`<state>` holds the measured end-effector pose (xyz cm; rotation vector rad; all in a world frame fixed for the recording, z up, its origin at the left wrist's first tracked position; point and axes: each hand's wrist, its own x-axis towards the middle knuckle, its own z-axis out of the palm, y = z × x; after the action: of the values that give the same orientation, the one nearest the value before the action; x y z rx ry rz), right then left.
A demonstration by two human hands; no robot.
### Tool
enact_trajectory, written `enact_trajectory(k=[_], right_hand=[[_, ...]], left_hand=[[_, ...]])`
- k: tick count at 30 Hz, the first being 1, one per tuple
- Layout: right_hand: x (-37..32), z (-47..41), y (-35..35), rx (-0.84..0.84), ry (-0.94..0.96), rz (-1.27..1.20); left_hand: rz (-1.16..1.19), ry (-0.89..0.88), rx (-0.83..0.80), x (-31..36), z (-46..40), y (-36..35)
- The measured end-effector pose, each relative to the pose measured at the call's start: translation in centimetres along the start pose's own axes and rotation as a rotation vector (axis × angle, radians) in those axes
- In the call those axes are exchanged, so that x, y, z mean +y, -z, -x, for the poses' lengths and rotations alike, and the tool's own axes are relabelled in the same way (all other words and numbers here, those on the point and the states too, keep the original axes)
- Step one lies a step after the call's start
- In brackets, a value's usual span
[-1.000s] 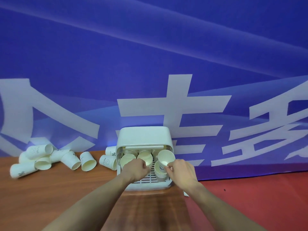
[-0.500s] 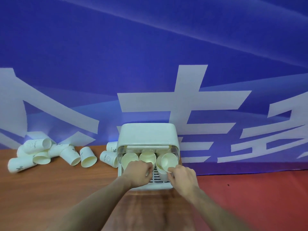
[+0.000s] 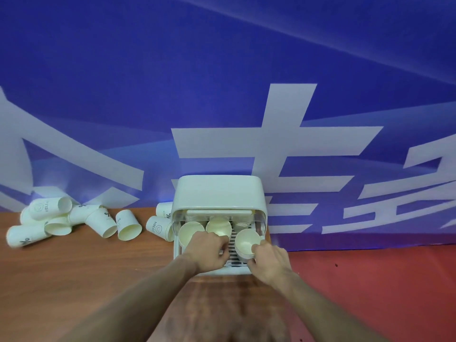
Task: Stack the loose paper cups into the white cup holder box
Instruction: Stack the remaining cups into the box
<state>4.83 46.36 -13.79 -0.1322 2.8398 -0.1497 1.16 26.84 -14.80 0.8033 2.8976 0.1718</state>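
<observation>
Cup holder box (image 3: 218, 191) smooth matt plastic — cups (image 3: 129, 225) matt paper — table (image 3: 74, 267) polished wood grain.

Count, head view. One white cup holder box (image 3: 219, 193) at centre frame. Inside its open front: three cup mouths visible in the near row, one at left (image 3: 191, 233), one at middle (image 3: 218, 225), one at right topping a nested stack (image 3: 247, 240); more rims behind, too hidden to count. Loose paper cups lying on the counter (image 3: 74, 280): about seven in the left-frame cluster (image 3: 61, 219), two just left of the box (image 3: 160, 227). Hands: two, left hand (image 3: 208, 250), right hand (image 3: 270, 260).
</observation>
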Motion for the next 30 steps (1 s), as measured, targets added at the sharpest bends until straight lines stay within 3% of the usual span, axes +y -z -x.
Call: enact_trajectory(k=[8, 15, 30], right_hand=[[-0.2, 1.3, 1.6, 0.034, 0.01, 0.032], [-4.2, 2.8, 4.4, 0.118, 0.105, 0.005], [-20.2, 2.7, 5.6, 0.113, 0.351, 0.028]], left_hand=[[0.073, -0.043, -0.032, -0.3, 1.5, 2.1], [-0.013, -0.031, 0.024, -1.5, 5.0, 5.9], [-0.095, 0.355, 0.021, -13.7, 19.5, 10.1]])
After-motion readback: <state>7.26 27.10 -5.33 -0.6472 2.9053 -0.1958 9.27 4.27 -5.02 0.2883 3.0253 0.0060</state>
